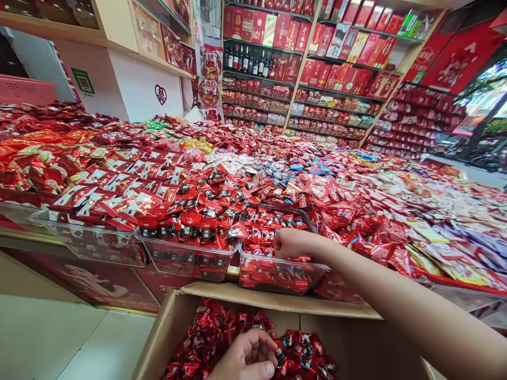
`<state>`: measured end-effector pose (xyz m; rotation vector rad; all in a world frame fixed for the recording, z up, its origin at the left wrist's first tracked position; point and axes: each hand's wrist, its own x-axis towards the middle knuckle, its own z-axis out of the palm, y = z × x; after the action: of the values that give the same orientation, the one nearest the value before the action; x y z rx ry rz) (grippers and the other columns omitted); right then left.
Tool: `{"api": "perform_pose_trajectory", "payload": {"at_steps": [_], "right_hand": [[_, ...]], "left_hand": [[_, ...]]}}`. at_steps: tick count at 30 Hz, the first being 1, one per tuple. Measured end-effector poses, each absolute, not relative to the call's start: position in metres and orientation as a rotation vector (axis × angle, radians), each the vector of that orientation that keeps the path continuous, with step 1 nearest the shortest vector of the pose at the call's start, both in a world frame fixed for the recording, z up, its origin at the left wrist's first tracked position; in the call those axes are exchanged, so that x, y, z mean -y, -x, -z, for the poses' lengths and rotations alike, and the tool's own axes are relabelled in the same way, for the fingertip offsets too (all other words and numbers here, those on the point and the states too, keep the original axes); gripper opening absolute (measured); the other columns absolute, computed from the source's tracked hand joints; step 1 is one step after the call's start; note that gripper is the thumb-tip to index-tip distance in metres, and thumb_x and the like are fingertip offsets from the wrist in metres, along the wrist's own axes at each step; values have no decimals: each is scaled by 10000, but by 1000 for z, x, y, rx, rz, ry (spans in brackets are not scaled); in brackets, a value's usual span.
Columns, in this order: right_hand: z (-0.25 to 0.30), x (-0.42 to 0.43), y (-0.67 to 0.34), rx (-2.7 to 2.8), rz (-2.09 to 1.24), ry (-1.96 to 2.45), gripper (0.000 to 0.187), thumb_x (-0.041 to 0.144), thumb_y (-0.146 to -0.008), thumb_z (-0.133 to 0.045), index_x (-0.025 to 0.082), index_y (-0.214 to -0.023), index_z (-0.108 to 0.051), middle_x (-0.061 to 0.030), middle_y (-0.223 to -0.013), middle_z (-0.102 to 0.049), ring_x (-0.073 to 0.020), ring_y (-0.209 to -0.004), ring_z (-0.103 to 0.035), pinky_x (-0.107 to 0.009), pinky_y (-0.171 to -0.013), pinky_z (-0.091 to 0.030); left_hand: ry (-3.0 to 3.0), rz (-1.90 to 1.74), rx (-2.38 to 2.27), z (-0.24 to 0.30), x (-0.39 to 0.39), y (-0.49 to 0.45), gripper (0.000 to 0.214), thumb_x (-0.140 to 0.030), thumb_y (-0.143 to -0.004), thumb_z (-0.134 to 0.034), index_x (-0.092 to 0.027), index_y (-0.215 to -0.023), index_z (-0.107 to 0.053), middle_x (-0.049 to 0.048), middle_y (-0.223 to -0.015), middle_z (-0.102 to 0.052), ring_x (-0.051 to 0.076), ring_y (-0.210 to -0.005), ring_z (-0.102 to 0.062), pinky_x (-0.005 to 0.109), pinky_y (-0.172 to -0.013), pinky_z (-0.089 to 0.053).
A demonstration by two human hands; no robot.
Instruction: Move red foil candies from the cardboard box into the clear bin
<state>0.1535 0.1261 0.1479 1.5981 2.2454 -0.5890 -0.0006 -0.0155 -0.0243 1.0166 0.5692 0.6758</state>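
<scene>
Carton: An open cardboard carton point(277, 300) is placed low in front, just before the display surface point(233, 272). In it, red wrapped candies point(214, 330) are heaped at the left and in the middle; bare cardboard is seen at the right side.

Left hand: The left hand point(246, 356) is held inside the carton, among the candies. Its fingers are loosely curled, with a gap left to the thumb. No candy is seen in the palm; whether a wrapper is touched by the fingertips cannot be told.

Right hand: The right hand point(295, 244) is held above the front of the clear tub point(261, 256), with the forearm brought in from the right. Its fingers are curled down as in a fist. Whether something is held inside cannot be told, because the palm is hidden.

Candies to fingers: The heaped candies are found on both sides of the left fingers and beyond them; the left hand is clearly nearer. From the right hand they lie below and toward the viewer, with the tub's front wall and the carton's far edge between.

Long axis: No common direction is shown by the candies; they are mixed at all angles.

Neighbour tub: At the left, a second tub point(186, 261) is filled with red and black packets.
</scene>
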Motion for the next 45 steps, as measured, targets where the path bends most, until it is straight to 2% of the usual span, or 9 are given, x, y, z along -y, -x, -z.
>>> {"api": "perform_pose_trajectory", "payload": {"at_steps": [4,10,16,23,31,37,45], "right_hand": [[-146,-130,-156,-2486,622,-1525,265,281,-585,-536,187,-822,-606,-21,-754,-624,-129,-644,-535,-189,-506,-363],[-141,-131,-141,-2535,521,-1401,353,307,-582,-555,189,-914,-584,-44,-841,-618,-158,-710,-539,-202,-533,-362],[-141,-133,-139,-2517,611,-1372,331,341,-546,-601,208,-848,-586,-18,-783,-607,-134,-649,-517,-183,-474,-333],[-143,-134,-142,-2530,676,-1407,225,274,-591,-549,186,-796,-582,-1,-701,-584,-95,-584,-478,-166,-458,-316],[-141,-133,-140,-2531,631,-1395,339,442,-527,-601,196,-755,-555,7,-683,-571,-107,-577,-479,-178,-439,-305],[-132,-136,-132,-2622,449,-1379,374,453,-512,-607,189,-771,-553,-21,-721,-587,-132,-610,-495,-194,-454,-308],[-149,-142,-144,-2529,467,-1405,325,386,-590,-555,181,-839,-597,-26,-718,-614,-129,-608,-520,-198,-475,-327]], "left_hand": [[-1000,-656,-566,22,16,1,270,-241,-620,-632,-141,-852,-538,22,-740,-588,85,-636,-480,214,-582,-359],[-1003,-619,-586,25,18,0,273,-229,-609,-637,-133,-848,-544,20,-740,-599,78,-629,-477,204,-588,-346],[-982,-614,-560,27,16,0,288,-235,-588,-653,-140,-838,-547,11,-731,-597,82,-635,-485,213,-606,-344],[-1013,-585,-552,25,16,-1,283,-250,-601,-652,-133,-835,-543,3,-702,-587,65,-606,-469,198,-584,-329],[-1072,-563,-574,43,16,-3,285,-246,-595,-656,-144,-840,-554,15,-720,-601,81,-621,-495,204,-593,-337],[-1109,-513,-589,38,17,-2,272,-248,-613,-641,-146,-850,-554,13,-733,-598,75,-618,-487,199,-591,-336],[-1062,-487,-572,32,17,-4,290,-275,-597,-657,-153,-840,-557,-1,-708,-582,63,-607,-481,185,-583,-325]]}}
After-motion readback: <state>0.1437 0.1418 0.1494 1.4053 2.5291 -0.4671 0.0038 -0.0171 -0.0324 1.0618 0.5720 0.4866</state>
